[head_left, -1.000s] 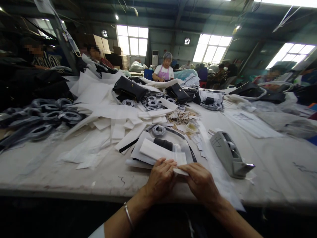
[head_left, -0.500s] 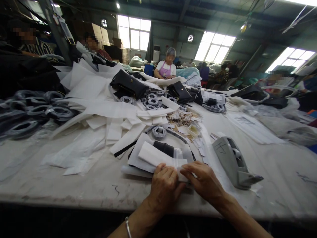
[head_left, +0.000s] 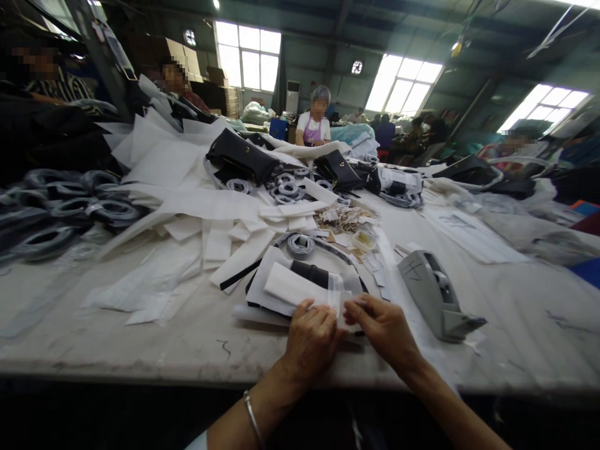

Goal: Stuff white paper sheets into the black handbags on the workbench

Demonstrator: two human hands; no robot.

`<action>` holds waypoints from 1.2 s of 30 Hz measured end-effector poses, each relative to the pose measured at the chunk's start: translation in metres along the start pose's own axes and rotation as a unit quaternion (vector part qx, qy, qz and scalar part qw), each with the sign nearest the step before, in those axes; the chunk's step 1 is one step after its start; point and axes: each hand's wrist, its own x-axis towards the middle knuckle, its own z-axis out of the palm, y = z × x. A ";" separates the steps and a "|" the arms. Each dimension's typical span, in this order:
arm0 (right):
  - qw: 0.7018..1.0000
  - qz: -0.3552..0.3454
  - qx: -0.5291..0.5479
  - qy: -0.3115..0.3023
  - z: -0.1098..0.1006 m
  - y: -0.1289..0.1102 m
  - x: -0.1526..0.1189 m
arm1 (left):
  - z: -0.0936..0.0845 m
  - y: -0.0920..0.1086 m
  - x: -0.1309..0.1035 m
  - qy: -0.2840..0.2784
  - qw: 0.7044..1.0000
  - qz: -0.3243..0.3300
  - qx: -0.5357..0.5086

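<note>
At the lower centre of the frame, a black bag (head_left: pixel 309 272) is lying on the table (head_left: pixel 187 347), with a white sheet (head_left: pixel 261 279) showing around its left side and its dark handle (head_left: pixel 341 250) arching behind it. A thick white strip (head_left: pixel 291 285) is lying across the bag, and a narrow translucent band (head_left: pixel 334 286) is crossing the strip near its right end. The left hand (head_left: pixel 311 334) is resting on the near edge of this bundle, its fingers curling over the white material; its thumb is mostly hidden, so whether it is gripping or only pressing is impossible to tell. Just right of it, the right hand (head_left: pixel 382 328) is holding its thumb and fingertips close together over the bundle's right end, touching the white material, though whether they are pinching it is too small to tell. A bracelet (head_left: pixel 253 417) is circling the left wrist at the bottom of the frame. A grey coil (head_left: pixel 300 245) is sitting just behind the bag, inside the handle's curve. To the right, a grey tape dispenser (head_left: pixel 424 290) is standing on the table, while loose white sheets (head_left: pixel 187 206) are spreading across the left centre. At the upper centre, a person in a purple apron (head_left: pixel 313 132) is sitting beyond the heaped things.
</note>
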 end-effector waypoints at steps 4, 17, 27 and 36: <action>0.997 -0.002 -0.065 -0.040 0.000 0.015 0.031 | -0.001 0.007 0.007 -0.008 0.999 -0.038 0.032; 0.994 0.060 -0.075 -0.042 0.012 0.058 0.046 | -0.001 0.008 0.011 -0.047 0.994 -0.021 0.095; 0.994 0.042 -0.078 -0.068 0.004 0.053 0.051 | -0.008 -0.005 0.002 -0.071 0.993 0.084 0.048; 0.944 -0.140 -0.243 0.173 0.020 0.040 0.037 | -0.005 -0.006 -0.002 -0.083 0.995 0.056 0.023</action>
